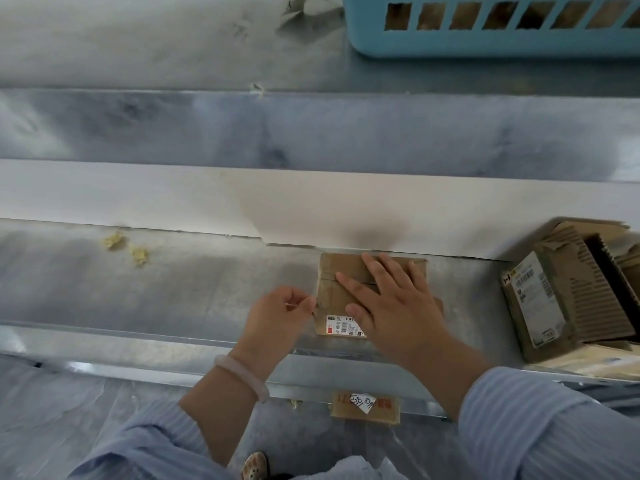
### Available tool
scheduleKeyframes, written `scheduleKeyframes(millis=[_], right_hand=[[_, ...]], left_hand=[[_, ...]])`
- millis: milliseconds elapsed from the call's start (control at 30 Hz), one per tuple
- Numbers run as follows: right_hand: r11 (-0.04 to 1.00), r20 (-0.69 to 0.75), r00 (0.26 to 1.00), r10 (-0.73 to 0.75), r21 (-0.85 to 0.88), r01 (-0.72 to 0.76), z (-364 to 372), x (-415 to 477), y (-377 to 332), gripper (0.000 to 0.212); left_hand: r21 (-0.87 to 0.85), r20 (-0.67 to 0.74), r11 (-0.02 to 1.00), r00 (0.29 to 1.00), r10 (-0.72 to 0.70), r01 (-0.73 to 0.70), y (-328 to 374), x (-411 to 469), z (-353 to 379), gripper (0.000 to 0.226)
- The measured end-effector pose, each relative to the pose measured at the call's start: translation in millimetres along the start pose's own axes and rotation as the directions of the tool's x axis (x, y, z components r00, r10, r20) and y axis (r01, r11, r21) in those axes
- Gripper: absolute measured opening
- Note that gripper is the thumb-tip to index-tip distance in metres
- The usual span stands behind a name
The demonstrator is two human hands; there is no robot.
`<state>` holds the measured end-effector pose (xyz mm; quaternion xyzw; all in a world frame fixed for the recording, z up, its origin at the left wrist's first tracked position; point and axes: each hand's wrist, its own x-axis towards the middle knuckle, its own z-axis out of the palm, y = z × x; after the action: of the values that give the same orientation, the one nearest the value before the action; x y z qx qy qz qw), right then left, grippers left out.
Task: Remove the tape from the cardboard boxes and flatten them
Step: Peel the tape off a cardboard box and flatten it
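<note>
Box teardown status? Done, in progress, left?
Done: the stack of torn brown corrugated cardboard boxes at right looks flattened. In hand: right hand presses flat on a small labelled brown cardboard box; left hand pinches at its left edge, apparently peeling. Left: stripping and flattening this one.

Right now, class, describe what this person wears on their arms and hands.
The left sleeve and right sleeve are light blue with fine stripes. A pale, milky bangle circles the left wrist. Left hand and right hand are bare: no gloves or rings visible.
</note>
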<state>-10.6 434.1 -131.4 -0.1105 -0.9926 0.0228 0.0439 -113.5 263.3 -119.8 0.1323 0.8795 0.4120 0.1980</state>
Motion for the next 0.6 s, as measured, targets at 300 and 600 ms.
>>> scheduleKeyframes(millis=[300, 600], right_hand=[[1.000, 0.007, 1.000, 0.005, 0.007, -0.005, 0.2, 0.1, -1.0, 0.052], [1.000, 0.011, 1.000, -0.013, 0.014, 0.013, -2.4, 0.2, -1.1, 0.051]], left_hand=[[0.327, 0.259, 0.943, 0.965, -0.027, -0.062, 20.1, 8.4, -14.3, 0.022], [-0.267, 0.313, 0.938, 0.941, -0.131, 0.220, 30.9, 7.4, -35.7, 0.016]])
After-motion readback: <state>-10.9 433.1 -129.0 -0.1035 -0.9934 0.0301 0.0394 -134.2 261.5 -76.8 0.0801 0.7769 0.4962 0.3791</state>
